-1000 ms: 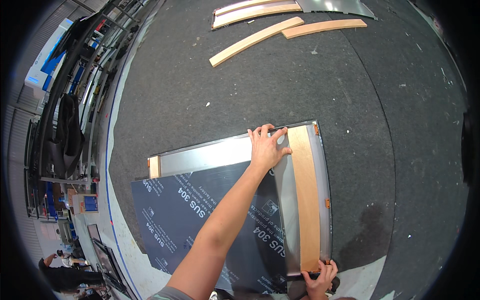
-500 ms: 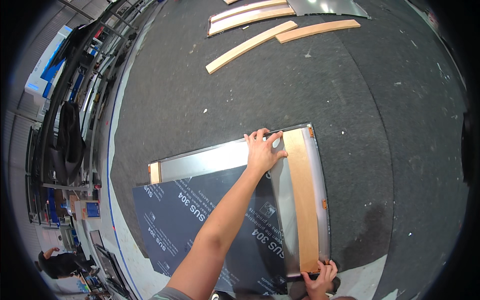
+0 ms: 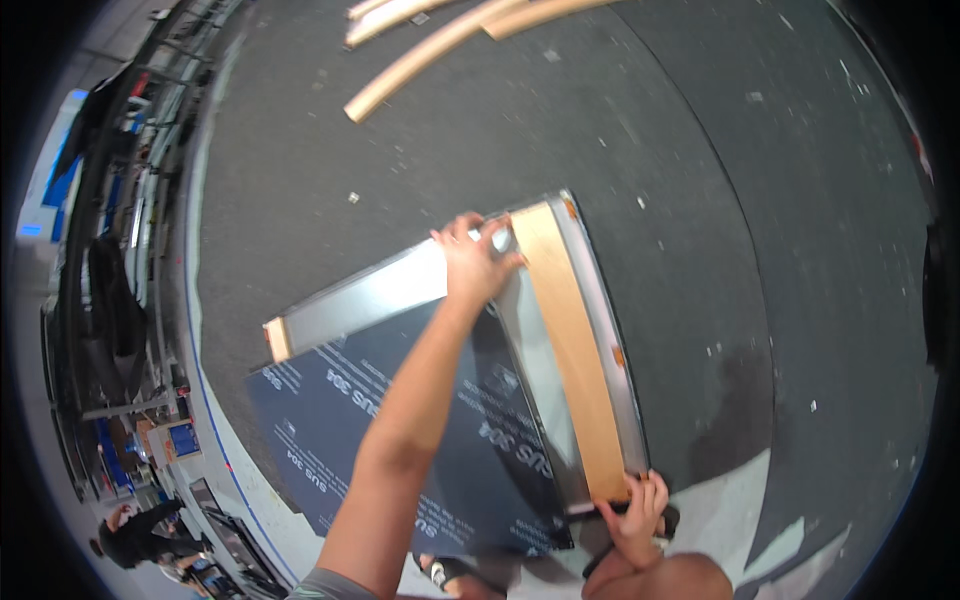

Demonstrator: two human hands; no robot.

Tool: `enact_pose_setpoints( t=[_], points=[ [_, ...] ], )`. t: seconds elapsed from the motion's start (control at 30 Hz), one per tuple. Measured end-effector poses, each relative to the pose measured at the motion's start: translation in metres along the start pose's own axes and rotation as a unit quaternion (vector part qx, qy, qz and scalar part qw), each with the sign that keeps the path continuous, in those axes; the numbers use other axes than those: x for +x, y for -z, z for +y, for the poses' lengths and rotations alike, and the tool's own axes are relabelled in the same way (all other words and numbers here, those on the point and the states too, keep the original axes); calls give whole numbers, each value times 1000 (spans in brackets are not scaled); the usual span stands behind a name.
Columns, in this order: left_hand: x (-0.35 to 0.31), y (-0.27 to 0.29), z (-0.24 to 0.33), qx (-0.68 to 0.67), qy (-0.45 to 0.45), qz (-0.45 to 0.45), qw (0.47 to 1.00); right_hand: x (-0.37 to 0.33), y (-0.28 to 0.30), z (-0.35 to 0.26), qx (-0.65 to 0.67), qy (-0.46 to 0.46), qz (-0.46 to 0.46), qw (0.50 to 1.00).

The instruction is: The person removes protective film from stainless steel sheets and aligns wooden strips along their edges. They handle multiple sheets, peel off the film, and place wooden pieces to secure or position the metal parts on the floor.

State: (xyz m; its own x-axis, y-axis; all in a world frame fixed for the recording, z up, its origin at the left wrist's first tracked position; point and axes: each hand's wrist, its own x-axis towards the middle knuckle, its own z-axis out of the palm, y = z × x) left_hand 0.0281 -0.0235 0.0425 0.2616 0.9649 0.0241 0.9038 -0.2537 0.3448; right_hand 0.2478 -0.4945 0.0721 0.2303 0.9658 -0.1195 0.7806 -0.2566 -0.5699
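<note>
A shallow metal panel [image 3: 395, 277] with a raised rim lies on the dark floor mat, tilted in the picture. A pale wooden strip [image 3: 572, 355] runs inside its right side. My left hand [image 3: 473, 262] hooks its fingers over the panel's far rim, the thumb near the strip's far end. At the near right corner my right hand [image 3: 638, 515] has its fingers over the edge and its thumb by the strip's near end. A dark film-covered sheet [image 3: 345, 420] with white print covers much of the panel, beneath my left forearm. A short wooden block [image 3: 279, 339] sits in the far left corner.
Small orange pieces [image 3: 618, 356] line the right rim. Several loose wooden strips [image 3: 420, 65] lie on the dark mat [image 3: 480, 150] at the far side. Racks [image 3: 120, 230] stand along the left. A person in dark clothes [image 3: 140, 535] is at the lower left.
My view has shifted, so the panel now appears higher, further left and more slanted. Both hands stay at the same spots on the panel. The loose strips have slid partly out of the top.
</note>
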Motion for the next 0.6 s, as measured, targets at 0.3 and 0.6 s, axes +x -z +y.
enact_pose_setpoints(
  t=[0.3,0.6],
  points=[
    [3,5,-3,48,-19,7,999,0,-3,-2,8,-8,-2,1000],
    [14,-2,-23,90,-79,25,992,-3,-9,1,5,-18,16,1000]
  ],
)
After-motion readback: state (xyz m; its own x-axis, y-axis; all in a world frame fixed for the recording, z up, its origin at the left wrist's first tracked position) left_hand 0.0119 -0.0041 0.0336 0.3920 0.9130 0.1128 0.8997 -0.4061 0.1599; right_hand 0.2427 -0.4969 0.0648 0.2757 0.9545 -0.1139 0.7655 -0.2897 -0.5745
